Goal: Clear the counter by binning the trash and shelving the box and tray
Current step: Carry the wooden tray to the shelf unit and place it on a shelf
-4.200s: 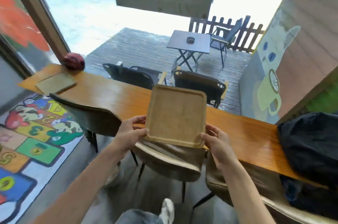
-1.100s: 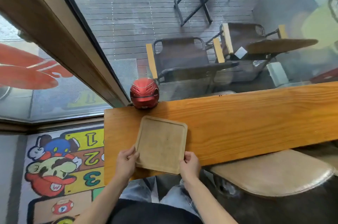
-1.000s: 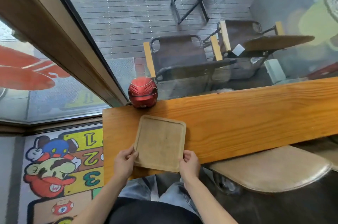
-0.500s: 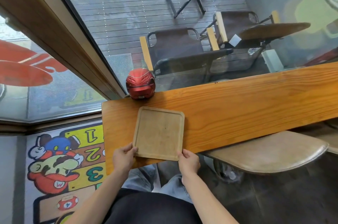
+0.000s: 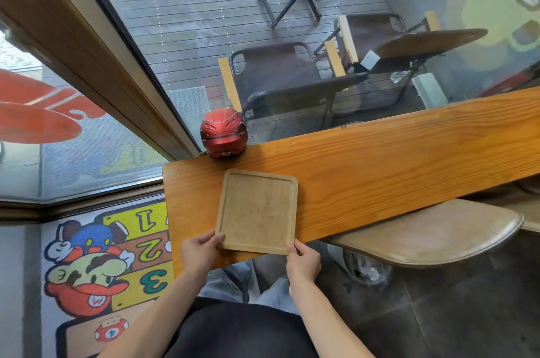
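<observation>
A square, light wooden tray (image 5: 257, 211) with a raised rim lies flat and empty on the left end of the long orange wooden counter (image 5: 380, 167). My left hand (image 5: 200, 251) pinches its near left corner, thumb on the rim. My right hand (image 5: 302, 262) grips the near right corner. The tray's near edge sits close to the counter's front edge. No box or trash is in view.
A red helmet (image 5: 223, 134) stands at the counter's back left corner, just beyond the tray, against the window glass (image 5: 204, 21). A tan padded stool (image 5: 423, 235) is tucked under the counter at right. A cartoon number rug (image 5: 96, 264) covers the floor at left.
The tray went from being carried in the air to lying on the counter's left end by the helmet. Over the last second it slid slightly further onto the counter.
</observation>
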